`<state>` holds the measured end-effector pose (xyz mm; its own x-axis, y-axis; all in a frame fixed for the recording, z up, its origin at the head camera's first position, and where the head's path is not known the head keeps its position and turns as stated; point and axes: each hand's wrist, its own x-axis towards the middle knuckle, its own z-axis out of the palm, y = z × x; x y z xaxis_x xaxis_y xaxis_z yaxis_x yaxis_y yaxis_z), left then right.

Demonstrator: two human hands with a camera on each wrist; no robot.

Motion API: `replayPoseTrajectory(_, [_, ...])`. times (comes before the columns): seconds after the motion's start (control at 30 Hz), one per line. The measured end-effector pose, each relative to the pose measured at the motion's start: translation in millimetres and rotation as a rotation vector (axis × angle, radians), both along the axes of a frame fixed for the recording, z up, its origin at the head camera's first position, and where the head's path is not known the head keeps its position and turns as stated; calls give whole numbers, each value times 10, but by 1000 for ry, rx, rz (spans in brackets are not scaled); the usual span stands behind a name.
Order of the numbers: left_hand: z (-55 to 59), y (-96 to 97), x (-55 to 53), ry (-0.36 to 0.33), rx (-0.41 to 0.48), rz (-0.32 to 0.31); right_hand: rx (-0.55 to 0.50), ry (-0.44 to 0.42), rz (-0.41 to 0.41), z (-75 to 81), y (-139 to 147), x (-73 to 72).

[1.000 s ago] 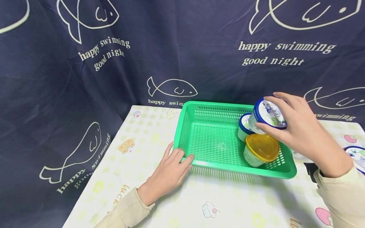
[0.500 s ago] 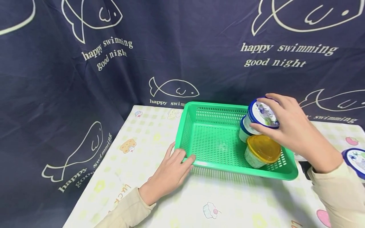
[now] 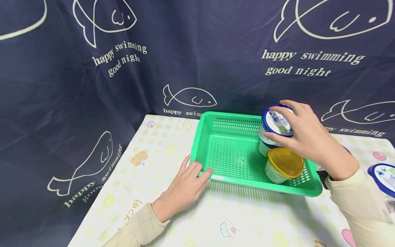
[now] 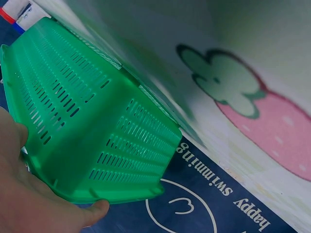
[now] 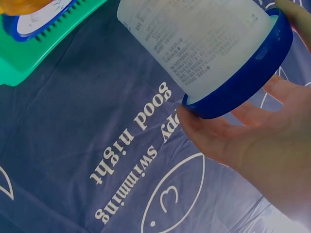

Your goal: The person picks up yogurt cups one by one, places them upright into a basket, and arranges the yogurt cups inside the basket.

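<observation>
My right hand [image 3: 305,132] grips a white plastic tub with a blue lid [image 3: 276,120] by the lid's edge, fingers and thumb spread around it. In the head view this tub overlaps a second blue-lidded tub [image 3: 264,149] standing inside a green plastic basket [image 3: 247,183]. Beside that, in the basket's right end, sits a tub with a yellow translucent lid [image 3: 285,163]. The right wrist view shows fine print on the wall of the gripped tub [image 5: 209,43]. My left hand [image 3: 185,185] holds the basket's near left corner, fingers curled over the rim.
Another blue-lidded tub [image 3: 384,179] stands on the table at the right edge, partly out of view. A patterned tablecloth [image 3: 166,147] lies under the basket. Close behind the table hangs a dark blue curtain [image 3: 197,51] with fish drawings.
My right hand has moved left with the blue-lidded tub, which now overlaps the second tub in the basket. My left hand has kept its grip on the basket corner.
</observation>
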<state>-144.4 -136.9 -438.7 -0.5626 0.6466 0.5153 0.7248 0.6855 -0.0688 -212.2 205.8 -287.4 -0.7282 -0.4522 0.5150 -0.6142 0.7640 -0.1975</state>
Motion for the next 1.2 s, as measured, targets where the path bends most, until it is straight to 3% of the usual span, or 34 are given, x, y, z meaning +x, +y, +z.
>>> replayPoseTrajectory(1.2, [1, 14, 7, -3, 5, -4, 67, -133, 9, -85, -176, -210])
